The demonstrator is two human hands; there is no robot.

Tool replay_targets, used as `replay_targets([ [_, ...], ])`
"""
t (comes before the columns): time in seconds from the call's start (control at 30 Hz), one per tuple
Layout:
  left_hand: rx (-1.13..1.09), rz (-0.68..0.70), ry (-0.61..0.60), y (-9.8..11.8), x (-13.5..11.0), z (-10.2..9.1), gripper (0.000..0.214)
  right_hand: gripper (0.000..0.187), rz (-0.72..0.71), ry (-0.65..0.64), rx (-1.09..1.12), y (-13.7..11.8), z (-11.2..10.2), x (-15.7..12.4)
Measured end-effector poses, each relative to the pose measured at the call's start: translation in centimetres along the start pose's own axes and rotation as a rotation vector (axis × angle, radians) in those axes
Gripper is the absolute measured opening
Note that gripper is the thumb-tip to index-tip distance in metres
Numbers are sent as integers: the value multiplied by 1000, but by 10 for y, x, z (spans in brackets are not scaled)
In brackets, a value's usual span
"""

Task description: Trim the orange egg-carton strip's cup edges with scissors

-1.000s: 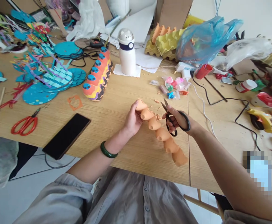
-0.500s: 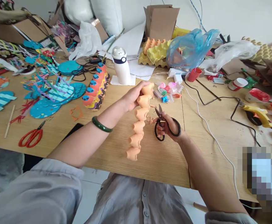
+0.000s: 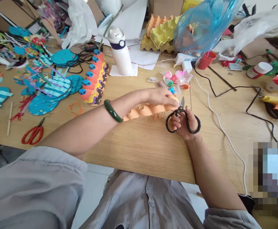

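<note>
My left hand (image 3: pixel 161 96) grips one end of an orange egg-carton strip (image 3: pixel 145 111), a row of several cups held sideways just above the wooden table (image 3: pixel 139 143). My forearm, with a green bangle (image 3: pixel 112 110), hides part of the strip. My right hand (image 3: pixel 185 122) holds black scissors (image 3: pixel 183 118), fingers through the loops, blades pointing up at the strip's right end beside my left fingers. Small orange scraps lie on the table under the strip.
A painted egg-carton caterpillar (image 3: pixel 93 79) and a white bear-lid bottle (image 3: pixel 120 51) stand behind. Red scissors (image 3: pixel 32 135) lie at the left edge near teal paper fish (image 3: pixel 50 92). Cables (image 3: pixel 215 117), a yellow glue gun (image 3: pixel 275 105), a red cup (image 3: pixel 205 59) and a blue bag (image 3: pixel 200 25) crowd the right.
My left hand has turned the orange strip from hanging upright to lying sideways and lowered it. The scissors have come up to its right end.
</note>
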State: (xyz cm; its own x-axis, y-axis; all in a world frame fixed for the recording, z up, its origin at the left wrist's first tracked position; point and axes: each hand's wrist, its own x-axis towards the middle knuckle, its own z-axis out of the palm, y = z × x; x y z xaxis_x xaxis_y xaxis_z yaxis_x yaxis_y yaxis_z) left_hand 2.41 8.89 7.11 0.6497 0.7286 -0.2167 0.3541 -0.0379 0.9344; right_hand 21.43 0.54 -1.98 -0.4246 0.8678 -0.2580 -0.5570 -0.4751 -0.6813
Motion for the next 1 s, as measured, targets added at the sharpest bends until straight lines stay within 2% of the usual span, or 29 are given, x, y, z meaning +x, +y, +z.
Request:
replay_targets([
  [0.03, 88, -1, -59, -2, 2, 4, 15, 37, -25, 17, 13, 0, 0, -1],
  [0.1, 156, -20, -74, -7, 6, 12, 23, 32, -33, 39, 17, 1, 1, -4],
  [0.13, 91, -40, -15, -10, 7, 15, 31, 30, -23, 45, 8, 1, 3, -5],
  [0.17, -28, -73, 117, -13, 7, 18, 34, 29, -14, 51, -8, 1, 4, -6],
  [0.27, -406, -184, 323, -22, 3, 22, 37, 28, 15, 71, -77, 1, 9, -7],
  [0.33, -482, -195, 346, -28, -2, 21, 39, 30, 34, 81, -115, 1, 11, -7],
  [0.37, -438, -182, 303, -31, -4, 19, 41, 31, 42, 82, -126, 2, 12, -7],
  [0.47, -138, -56, 141, -38, -11, 17, 54, 32, 63, 81, -138, 2, 14, -7],
  [0.53, -24, 52, 129, -38, -16, 18, 55, 31, 72, 83, -138, 2, 14, -8],
  [0.57, -8, 116, 154, -36, -20, 20, 55, 31, 78, 86, -137, 2, 14, -8],
  [0.63, -8, 256, 290, -28, -32, 26, 57, 31, 89, 93, -133, 1, 13, -9],
  [0.73, -57, 336, 516, -18, -56, 40, 35, 30, 102, 100, -116, -2, 11, -9],
  [0.8, -118, 294, 625, -18, -73, 52, 19, 31, 104, 101, -100, -3, 10, -8],
  [0.83, -169, 248, 643, -22, -80, 59, 14, 31, 106, 100, -94, -4, 9, -8],
  [0.9, -331, 110, 567, -34, -91, 73, 12, 30, 111, 96, -84, -5, 8, -8],
  [1.0, -669, -136, 397, -55, -95, 90, 24, 29, 119, 77, -71, -5, 8, -8],
])
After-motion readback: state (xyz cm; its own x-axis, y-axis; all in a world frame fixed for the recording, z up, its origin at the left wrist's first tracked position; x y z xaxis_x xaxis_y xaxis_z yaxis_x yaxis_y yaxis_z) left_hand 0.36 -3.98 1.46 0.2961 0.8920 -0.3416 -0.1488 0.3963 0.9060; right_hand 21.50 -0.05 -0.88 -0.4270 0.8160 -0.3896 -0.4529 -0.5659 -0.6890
